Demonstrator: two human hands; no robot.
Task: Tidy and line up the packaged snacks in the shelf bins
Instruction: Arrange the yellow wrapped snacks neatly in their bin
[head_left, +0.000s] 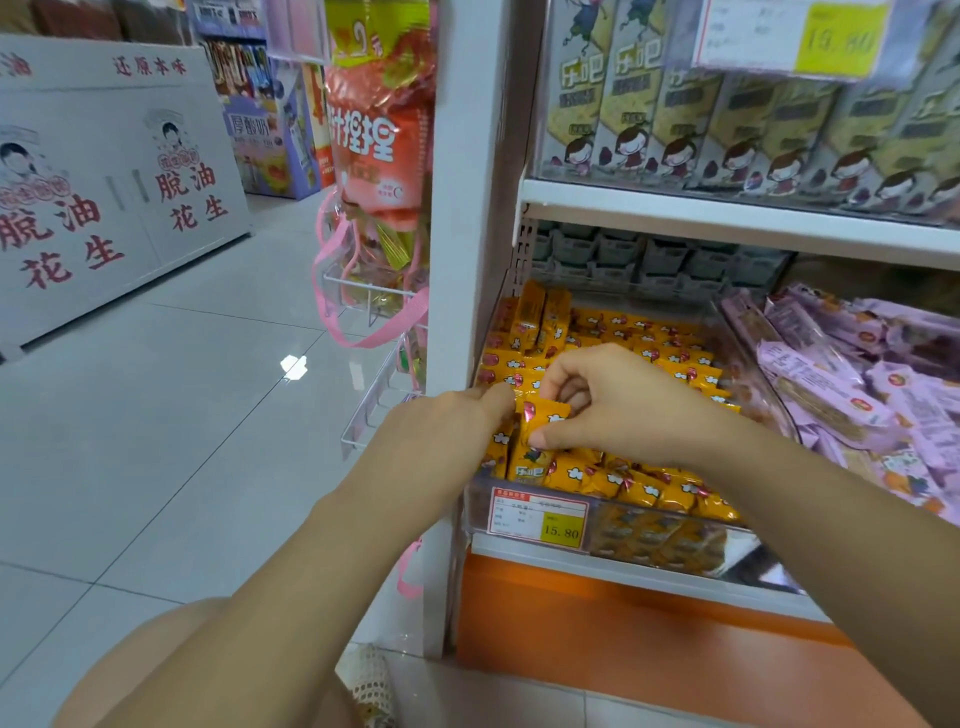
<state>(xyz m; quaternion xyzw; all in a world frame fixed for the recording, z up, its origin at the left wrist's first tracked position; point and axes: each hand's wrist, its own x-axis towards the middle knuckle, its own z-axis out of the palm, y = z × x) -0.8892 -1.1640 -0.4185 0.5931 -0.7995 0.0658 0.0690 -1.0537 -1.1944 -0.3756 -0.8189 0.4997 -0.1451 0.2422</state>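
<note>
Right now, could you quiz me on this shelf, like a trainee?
1. True or false: the right hand pinches an orange packet.
2. The packets right of the orange ones are: A green, B purple, C blue?
3. Fill in: the tag reads ____.
Key: 1 true; 2 B; 3 15.80.

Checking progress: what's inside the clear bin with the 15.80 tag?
The clear bin holds yellow snack packets, rows toward the back. The left hand and right hand pinch one upright packet at front left. They cover the packets beneath; the bin's floor is hidden.
</note>
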